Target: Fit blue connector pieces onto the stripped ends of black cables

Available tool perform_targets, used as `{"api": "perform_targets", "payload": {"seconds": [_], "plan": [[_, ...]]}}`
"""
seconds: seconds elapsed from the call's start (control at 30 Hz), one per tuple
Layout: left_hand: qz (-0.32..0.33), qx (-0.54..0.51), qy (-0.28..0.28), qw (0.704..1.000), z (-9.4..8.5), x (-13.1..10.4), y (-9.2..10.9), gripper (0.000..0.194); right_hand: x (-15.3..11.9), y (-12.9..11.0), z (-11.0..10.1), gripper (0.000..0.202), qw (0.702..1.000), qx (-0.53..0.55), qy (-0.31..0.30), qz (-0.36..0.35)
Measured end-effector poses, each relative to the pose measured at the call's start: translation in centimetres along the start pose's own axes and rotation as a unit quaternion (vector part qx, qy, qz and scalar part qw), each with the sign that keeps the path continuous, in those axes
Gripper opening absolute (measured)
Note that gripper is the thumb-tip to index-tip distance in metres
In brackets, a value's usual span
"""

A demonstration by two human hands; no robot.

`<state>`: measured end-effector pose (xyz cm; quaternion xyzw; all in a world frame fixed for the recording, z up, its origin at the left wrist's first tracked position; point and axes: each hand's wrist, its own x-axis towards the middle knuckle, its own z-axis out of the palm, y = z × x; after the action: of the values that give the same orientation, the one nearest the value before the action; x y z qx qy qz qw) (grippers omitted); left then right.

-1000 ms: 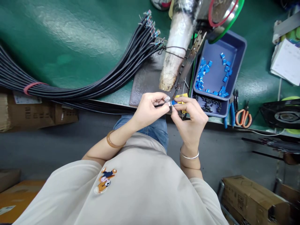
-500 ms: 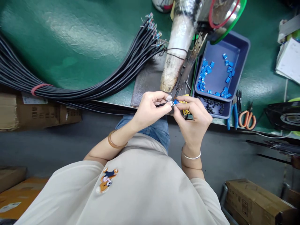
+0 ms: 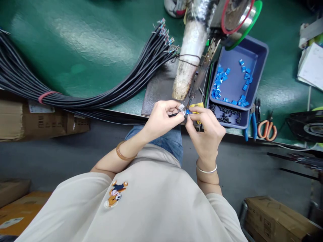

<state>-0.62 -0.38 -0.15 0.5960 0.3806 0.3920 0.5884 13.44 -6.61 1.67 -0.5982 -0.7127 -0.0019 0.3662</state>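
Observation:
Between finger and thumb, my left hand (image 3: 163,117) pinches a black cable (image 3: 173,115) close to its stripped end. My right hand (image 3: 207,129) grips a small blue connector (image 3: 187,112) right against the cable's wire ends. Whether the wires sit inside the connector I cannot make out. Just behind the fingertips is the tip of a soldering iron (image 3: 191,99), and a yellow piece (image 3: 196,108) shows partly behind my right fingers. Above both hands hangs a whitish wrapped tube (image 3: 186,67).
A thick bundle of black cables (image 3: 101,101) curves across the left of the green table (image 3: 83,40). At right, a blue-grey tray (image 3: 263,57) holds blue connectors and small black parts. Blue-handled pliers (image 3: 253,124) and orange-handled cutters (image 3: 266,129) lie beside it. A solder reel (image 3: 239,27) stands behind.
My right hand has shifted slightly left, and the blue connector shows more clearly against the wire ends. My left hand keeps its hold on the cable.

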Motion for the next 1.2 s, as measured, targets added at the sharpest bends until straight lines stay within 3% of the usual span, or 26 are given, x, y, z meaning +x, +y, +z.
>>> {"api": "perform_targets", "payload": {"seconds": [0.4, 0.6, 0.93, 1.0, 1.13, 1.2], "plan": [[-0.001, -0.033, 0.021, 0.999, 0.0, 0.2, 0.7, 0.007, 0.6, -0.3, -0.3, 0.013, 1.000, 0.020, 0.009, 0.008], [-0.035, -0.014, -0.019, 0.999, -0.3, 0.3, 0.6, 0.012, 0.3, 0.0, -0.2, 0.014, 1.000, -0.005, -0.027, -0.013], [-0.001, -0.009, -0.048, 0.999, -0.6, -0.3, 0.3, 0.010, 0.0, -0.3, -0.5, 0.011, 0.998, 0.062, -0.008, 0.023], [-0.006, -0.006, -0.049, 0.999, -0.6, -0.4, 0.3, 0.009, -0.3, -0.4, -0.7, 0.009, 0.993, 0.095, 0.014, 0.063], [-0.010, -0.005, -0.030, 1.000, -0.4, -0.4, 0.2, 0.010, -1.3, -0.7, -1.2, 0.012, 0.965, 0.176, 0.152, 0.124], [-0.007, -0.012, -0.021, 1.000, -0.3, -0.4, 0.2, 0.009, -1.7, -0.8, -1.2, 0.020, 0.953, 0.199, 0.189, 0.131]]}}
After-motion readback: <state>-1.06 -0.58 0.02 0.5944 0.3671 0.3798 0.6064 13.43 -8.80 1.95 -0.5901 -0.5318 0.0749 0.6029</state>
